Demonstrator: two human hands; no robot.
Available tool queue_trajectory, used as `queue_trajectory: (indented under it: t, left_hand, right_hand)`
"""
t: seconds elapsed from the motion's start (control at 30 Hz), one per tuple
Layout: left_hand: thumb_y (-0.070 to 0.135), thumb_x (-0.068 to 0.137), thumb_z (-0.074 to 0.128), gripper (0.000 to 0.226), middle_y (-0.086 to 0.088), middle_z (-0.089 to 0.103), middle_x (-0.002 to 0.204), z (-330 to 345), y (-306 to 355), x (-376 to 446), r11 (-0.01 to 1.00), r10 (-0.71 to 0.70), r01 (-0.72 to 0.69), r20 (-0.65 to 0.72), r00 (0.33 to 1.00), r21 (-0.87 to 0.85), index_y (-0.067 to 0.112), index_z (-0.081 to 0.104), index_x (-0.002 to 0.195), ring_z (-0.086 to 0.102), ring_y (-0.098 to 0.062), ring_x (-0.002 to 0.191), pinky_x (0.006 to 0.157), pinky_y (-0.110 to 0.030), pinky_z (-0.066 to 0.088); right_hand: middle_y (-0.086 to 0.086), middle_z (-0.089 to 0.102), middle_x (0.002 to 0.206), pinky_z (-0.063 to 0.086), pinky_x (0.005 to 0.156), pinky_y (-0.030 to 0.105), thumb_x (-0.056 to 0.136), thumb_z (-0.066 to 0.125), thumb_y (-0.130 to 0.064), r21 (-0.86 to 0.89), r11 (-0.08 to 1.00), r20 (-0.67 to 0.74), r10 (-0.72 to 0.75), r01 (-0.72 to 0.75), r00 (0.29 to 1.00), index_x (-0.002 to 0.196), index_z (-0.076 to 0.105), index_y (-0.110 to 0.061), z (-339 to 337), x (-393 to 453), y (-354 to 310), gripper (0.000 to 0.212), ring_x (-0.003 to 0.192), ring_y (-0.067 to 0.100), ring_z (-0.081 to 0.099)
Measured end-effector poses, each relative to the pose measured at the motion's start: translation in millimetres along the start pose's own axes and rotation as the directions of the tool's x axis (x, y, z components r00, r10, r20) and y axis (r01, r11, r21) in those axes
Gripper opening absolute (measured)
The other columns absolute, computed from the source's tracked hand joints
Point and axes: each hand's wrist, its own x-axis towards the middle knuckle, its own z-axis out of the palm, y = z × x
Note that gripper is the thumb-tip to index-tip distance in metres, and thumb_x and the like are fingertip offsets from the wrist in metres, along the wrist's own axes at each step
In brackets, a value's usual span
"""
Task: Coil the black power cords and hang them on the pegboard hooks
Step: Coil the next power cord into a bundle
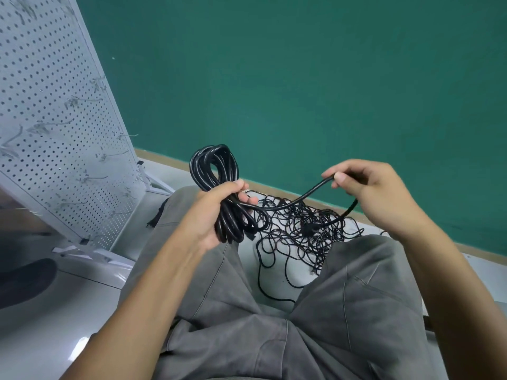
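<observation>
My left hand [216,212] grips a coil of black power cord [212,167] around its middle, with loops standing above the fist and hanging below it. From the coil a free length of the same cord [299,197] arcs to my right hand [370,193], which pinches it between thumb and fingers. The cord runs on below that hand toward a tangled pile of black cords [301,234] on the floor between my knees. A white pegboard [55,127] with several metal hooks [115,154] stands at the left, leaning back.
I sit with grey trousers [219,311] spread on a pale floor [41,325]. A green wall [301,78] rises behind the pile. The pegboard's white feet [90,253] stick out on the floor at my left. A dark object [24,278] lies at far left.
</observation>
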Motion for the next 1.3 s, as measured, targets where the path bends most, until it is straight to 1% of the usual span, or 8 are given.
queue_trajectory:
  t: [0.13,0.27,0.4,0.63,0.87,0.97,1.13,1.3]
  left_hand:
    - [0.009,0.096,0.064,0.018,-0.004,0.064,0.061,5.8,-7.7,0.8,0.992,0.025,-0.009,-0.127,0.992,0.127,0.004,0.066,0.079,0.071,-0.021,0.069,0.051,-0.028,0.053]
    - [0.009,0.095,0.068,0.013,-0.003,0.062,0.058,9.7,-16.3,1.0,0.976,-0.018,0.055,-0.175,0.984,0.209,0.001,0.069,0.085,0.064,-0.021,0.06,0.048,-0.027,0.05]
    - [0.01,0.094,0.068,0.016,-0.001,0.057,0.064,12.7,-16.9,-1.8,0.966,-0.096,0.114,-0.086,0.992,0.234,0.006,0.07,0.079,0.051,-0.014,0.049,0.053,-0.029,0.044]
    - [0.029,0.096,0.07,0.028,0.005,0.053,0.065,19.3,-5.4,-10.2,0.967,-0.199,0.183,0.08,0.977,0.177,0.013,0.063,0.074,0.048,-0.011,0.046,0.043,-0.023,0.044]
    - [0.075,0.036,0.091,0.091,0.002,0.059,0.078,32.5,-16.7,-19.2,0.952,-0.272,0.215,0.277,0.922,0.218,0.009,0.074,0.096,0.053,-0.019,0.073,0.097,-0.051,0.047]
    - [0.078,0.027,0.089,0.102,0.002,0.063,0.075,38.0,-17.8,-23.4,0.948,-0.275,0.195,0.341,0.899,0.252,0.006,0.075,0.097,0.06,-0.018,0.066,0.079,-0.041,0.058]
    - [0.06,0.031,0.1,0.078,-0.002,0.066,0.081,48.6,-16.6,-34.7,0.954,-0.282,0.194,0.469,0.837,0.226,0.007,0.083,0.087,0.064,-0.016,0.063,0.061,-0.033,0.061]
    - [0.046,0.04,0.104,0.073,0.002,0.061,0.076,59.2,-7.0,-50.2,0.934,-0.357,0.26,0.603,0.713,0.245,0.01,0.077,0.097,0.06,-0.015,0.06,0.057,-0.03,0.059]
  right_hand:
    - [-0.004,0.075,0.078,0.046,0.08,0.011,0.098,0.065,-0.006,0.045,0.996,0.008,-0.076,0.076,0.997,0.094,0.075,-0.021,-8.4,2.3,-35.0,0.019,0.079,0.0,0.066]
    - [-0.007,0.076,0.08,0.056,0.084,0.041,0.098,0.067,-0.012,-0.092,0.972,0.125,-0.205,0.217,0.971,0.092,0.075,-0.025,0.9,5.5,-72.8,0.016,0.083,0.022,0.071]
    - [-0.01,0.073,0.076,0.054,0.09,0.033,0.098,0.066,-0.012,-0.231,0.939,0.125,-0.232,0.255,0.965,0.09,0.074,-0.027,-6.7,27.8,-82.7,0.019,0.079,0.003,0.068]
    - [0.0,0.075,0.082,0.049,0.084,0.011,0.099,0.064,-0.006,-0.102,0.97,0.08,-0.213,0.22,0.974,0.095,0.074,-0.015,-27.8,44.0,-81.8,0.014,0.077,-0.001,0.066]
    - [0.001,0.075,0.08,0.053,0.09,0.027,0.098,0.066,-0.008,-0.137,0.965,0.115,-0.209,0.224,0.971,0.094,0.075,-0.015,-22.2,59.3,-99.7,0.013,0.079,0.005,0.068]
    - [0.001,0.076,0.08,0.053,0.087,0.026,0.097,0.066,-0.007,-0.2,0.944,0.172,-0.229,0.262,0.958,0.094,0.075,-0.011,-16.4,66.1,-110.8,0.01,0.076,0.004,0.067]
    - [0.003,0.076,0.078,0.054,0.089,0.039,0.093,0.068,-0.008,-0.245,0.92,0.304,-0.225,0.304,0.926,0.09,0.075,-0.012,-3.0,76.1,-134.5,0.009,0.076,0.011,0.068]
    - [0.002,0.077,0.078,0.052,0.082,0.032,0.092,0.07,-0.011,-0.247,0.91,0.483,-0.183,0.333,0.857,0.088,0.075,-0.016,11.3,83.7,-154.0,0.009,0.072,0.004,0.061]
